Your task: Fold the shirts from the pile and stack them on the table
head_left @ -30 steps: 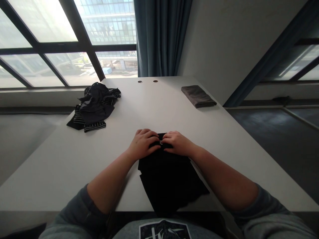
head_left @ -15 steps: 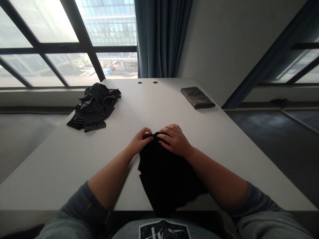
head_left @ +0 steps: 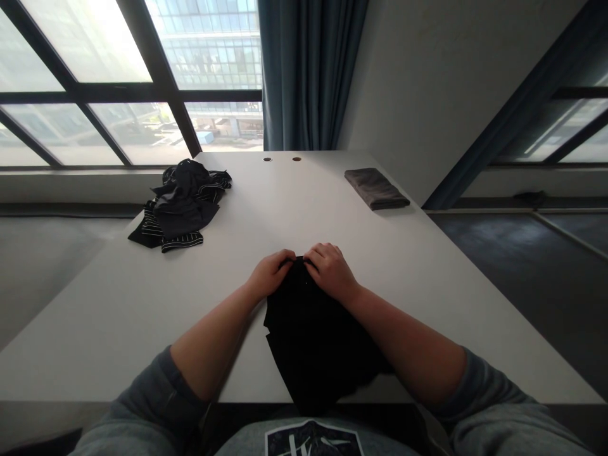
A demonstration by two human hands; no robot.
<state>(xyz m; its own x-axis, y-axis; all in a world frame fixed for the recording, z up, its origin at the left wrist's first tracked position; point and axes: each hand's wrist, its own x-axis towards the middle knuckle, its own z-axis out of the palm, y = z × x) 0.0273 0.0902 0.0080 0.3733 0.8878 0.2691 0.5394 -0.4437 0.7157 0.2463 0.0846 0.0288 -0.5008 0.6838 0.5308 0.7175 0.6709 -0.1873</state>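
A piece of black cloth [head_left: 323, 342] hangs from its far edge toward me and drapes past the front edge of the white table. My left hand [head_left: 272, 272] pinches the far left part of that edge between thumb and fingers. Close beside it, my right hand [head_left: 330, 269] grips the same edge, its fingers curled over the top. A short strip of the edge shows between the two hands. The cloth's kind is hard to make out because it is so dark, though a small notch shows on its left side.
On the white table [head_left: 237, 215], a heap of dark and striped clothes [head_left: 187, 199] lies at the far left. A folded grey cloth [head_left: 376, 188] rests near the right edge. Two round cable holes sit at the back, before a blue curtain [head_left: 308, 76] and windows.
The fingers of both hands have closed more tightly on the cloth's far edge, and the right hand has moved slightly left. The clothes heap and folded cloth stay where they were.
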